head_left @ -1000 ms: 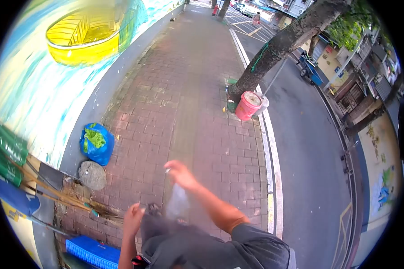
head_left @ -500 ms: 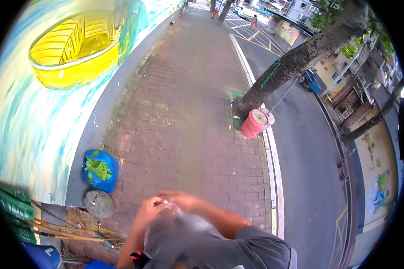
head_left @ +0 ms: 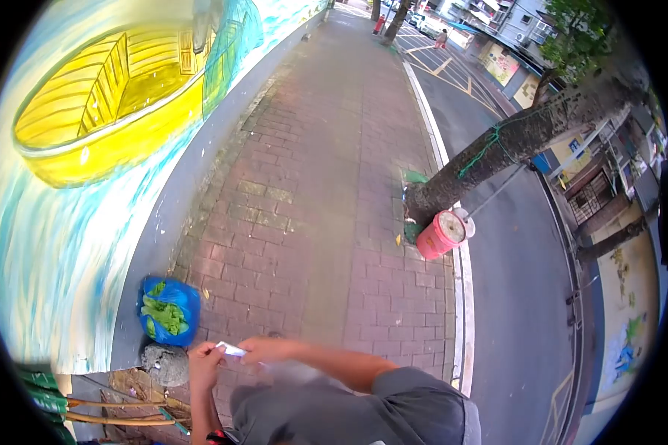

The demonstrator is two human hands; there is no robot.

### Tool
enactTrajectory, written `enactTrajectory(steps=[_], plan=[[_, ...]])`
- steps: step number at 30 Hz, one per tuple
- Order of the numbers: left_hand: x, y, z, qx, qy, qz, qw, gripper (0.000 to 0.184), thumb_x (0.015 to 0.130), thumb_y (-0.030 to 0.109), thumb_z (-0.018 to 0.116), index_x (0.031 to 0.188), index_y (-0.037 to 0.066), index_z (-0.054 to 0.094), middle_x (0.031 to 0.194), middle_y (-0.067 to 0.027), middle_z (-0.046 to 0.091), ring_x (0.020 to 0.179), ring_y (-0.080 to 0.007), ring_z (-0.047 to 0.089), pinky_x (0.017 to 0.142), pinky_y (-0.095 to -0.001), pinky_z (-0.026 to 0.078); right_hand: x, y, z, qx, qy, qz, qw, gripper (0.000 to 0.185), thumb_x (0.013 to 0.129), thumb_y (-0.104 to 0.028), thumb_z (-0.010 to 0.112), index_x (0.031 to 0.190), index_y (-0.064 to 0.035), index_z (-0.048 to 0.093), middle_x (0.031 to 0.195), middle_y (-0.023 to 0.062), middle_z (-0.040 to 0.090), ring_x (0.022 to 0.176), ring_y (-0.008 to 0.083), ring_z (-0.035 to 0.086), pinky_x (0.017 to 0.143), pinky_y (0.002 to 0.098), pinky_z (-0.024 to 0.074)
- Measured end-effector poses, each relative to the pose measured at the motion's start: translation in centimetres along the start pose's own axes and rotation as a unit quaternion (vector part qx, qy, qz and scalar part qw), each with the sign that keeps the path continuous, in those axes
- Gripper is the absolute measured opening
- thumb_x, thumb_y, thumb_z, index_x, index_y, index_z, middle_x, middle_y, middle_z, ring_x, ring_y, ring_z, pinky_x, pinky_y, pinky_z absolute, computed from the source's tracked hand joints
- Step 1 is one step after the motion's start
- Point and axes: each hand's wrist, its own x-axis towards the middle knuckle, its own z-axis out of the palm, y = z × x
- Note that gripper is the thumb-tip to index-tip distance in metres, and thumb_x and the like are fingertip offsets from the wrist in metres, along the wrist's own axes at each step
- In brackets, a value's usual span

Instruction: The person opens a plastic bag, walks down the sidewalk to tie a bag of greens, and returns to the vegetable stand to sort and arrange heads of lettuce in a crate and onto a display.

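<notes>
My left hand (head_left: 205, 361) is closed in a pinch on the left end of a small white flat piece (head_left: 231, 348). At its other end, the fingers of my right hand (head_left: 264, 350) are also closed on it. The piece is too small to name its kind, and it is held level in front of my grey shirt (head_left: 312, 408). Just beyond my left hand, a round grey stone-like lump (head_left: 163, 363) lies by the wall. Behind that lump sits a blue plastic bag (head_left: 188, 298) with leafy greens (head_left: 165, 316) showing at its open top.
A painted wall (head_left: 67, 245) runs along the left of the brick pavement (head_left: 326, 245). To the right stand a pink bucket (head_left: 432, 245), a leaning tree trunk (head_left: 490, 152) and the white kerb (head_left: 462, 311). Bamboo poles (head_left: 119, 420) lie at lower left. A distant person (head_left: 442, 38) is on the road.
My hands have moved left and apart, and the white piece between them now shows clearly. The camera view has shifted, so the bag and bucket appear lower.
</notes>
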Motion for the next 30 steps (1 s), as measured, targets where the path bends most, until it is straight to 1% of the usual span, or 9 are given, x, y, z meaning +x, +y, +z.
enactTrajectory(steps=[6,8,11,12,17,19,22,28,30], plan=[[2.8,0.1,-2.7,-0.13,0.105,-0.017,0.986,0.01,0.086,0.008,0.071,0.082,0.003,0.063,0.069,-0.0019,0.059,0.055,-0.01,0.053,0.051,-0.0246,0.045,5.2,1.9,-4.7,0.004,0.01,-0.006,1.0,0.026,0.093,-0.027,0.064,0.108,-0.0057,0.062,0.085,-0.0021,0.06,0.078,0.0085,0.056,0.067,0.0282,0.0486],[3.2,-0.1,-3.7,-0.121,0.135,-0.016,0.983,0.01,0.087,0.009,0.069,0.082,0.003,0.062,0.068,-0.0022,0.057,0.058,-0.0108,0.053,0.053,-0.0254,0.044,6.2,1.3,-4.5,0.086,-0.001,0.02,0.996,0.026,0.093,-0.028,0.065,0.107,-0.0063,0.063,0.085,-0.0025,0.061,0.078,0.0087,0.057,0.066,0.028,0.0483],[3.7,0.5,-5.7,-0.119,0.192,-0.051,0.973,0.009,0.086,0.009,0.067,0.083,0.001,0.063,0.067,-0.0035,0.057,0.059,-0.0117,0.053,0.052,-0.0268,0.041,8.5,-0.4,-5.4,0.063,0.007,0.062,0.996,0.026,0.093,-0.026,0.064,0.111,-0.006,0.063,0.084,-0.0006,0.063,0.075,0.0105,0.059,0.064,0.0301,0.0497],[3.6,1.4,-6.9,-0.129,0.164,-0.056,0.976,0.01,0.087,0.009,0.067,0.083,0.001,0.064,0.066,-0.0039,0.056,0.057,-0.0122,0.053,0.051,-0.0263,0.041,8.6,-3.2,-3.8,0.016,0.098,0.042,0.994,0.022,0.095,-0.025,0.061,0.106,-0.0061,0.064,0.079,0.0001,0.061,0.072,0.0108,0.059,0.062,0.0306,0.0498],[4.7,-2.1,-12.2,-0.241,0.219,-0.066,0.943,0.012,0.09,0.013,0.069,0.086,0.003,0.065,0.067,-0.0012,0.058,0.057,-0.0099,0.054,0.053,-0.0254,0.044,16.2,-4.3,-4.7,-0.191,0.057,0.087,0.976,0.02,0.096,-0.02,0.056,0.095,-0.0034,0.068,0.076,0.0036,0.063,0.067,0.0114,0.06,0.061,0.029,0.0486],[4.7,-3.6,-14.1,-0.219,0.236,-0.076,0.944,0.009,0.089,0.011,0.07,0.09,0.002,0.067,0.071,-0.0035,0.062,0.058,-0.0122,0.059,0.057,-0.0254,0.05,18.7,-3.3,-4.4,-0.115,0.091,0.092,0.985,0.019,0.095,-0.018,0.057,0.093,-0.0019,0.068,0.073,0.0025,0.063,0.064,0.0105,0.059,0.061,0.0268,0.0478],[4.2,-3.7,-17.0,-0.248,0.236,-0.075,0.936,0.019,0.091,0.011,0.068,0.107,0.001,0.065,0.083,-0.0041,0.067,0.068,-0.0111,0.062,0.063,-0.0252,0.051,23.0,-3.8,-4.1,-0.149,0.143,0.07,0.976,0.019,0.093,-0.017,0.059,0.091,-0.0004,0.067,0.068,0.0011,0.061,0.059,0.0099,0.057,0.058,0.0267,0.0459],[5.7,-7.2,-23.3,-0.259,0.359,-0.107,0.89,0.025,0.094,0.014,0.062,0.115,0.0,0.063,0.091,-0.0056,0.068,0.073,-0.0113,0.062,0.066,-0.026,0.052,33.5,-3.4,-9.2,-0.169,0.204,0.13,0.956,0.021,0.092,-0.014,0.057,0.093,0.0027,0.068,0.066,0.004,0.064,0.059,0.013,0.062,0.054,0.0311,0.0469],[6.9,-9.2,-25.0,-0.236,0.375,-0.124,0.888,0.025,0.095,0.015,0.061,0.114,0.0,0.063,0.09,-0.0055,0.068,0.073,-0.0113,0.061,0.067,-0.0256,0.052,37.8,-1.4,-12.3,-0.261,0.2,0.07,0.942,0.021,0.089,-0.016,0.058,0.083,0.0022,0.068,0.062,0.0071,0.062,0.056,0.015,0.059,0.052,0.0336,0.0442]])
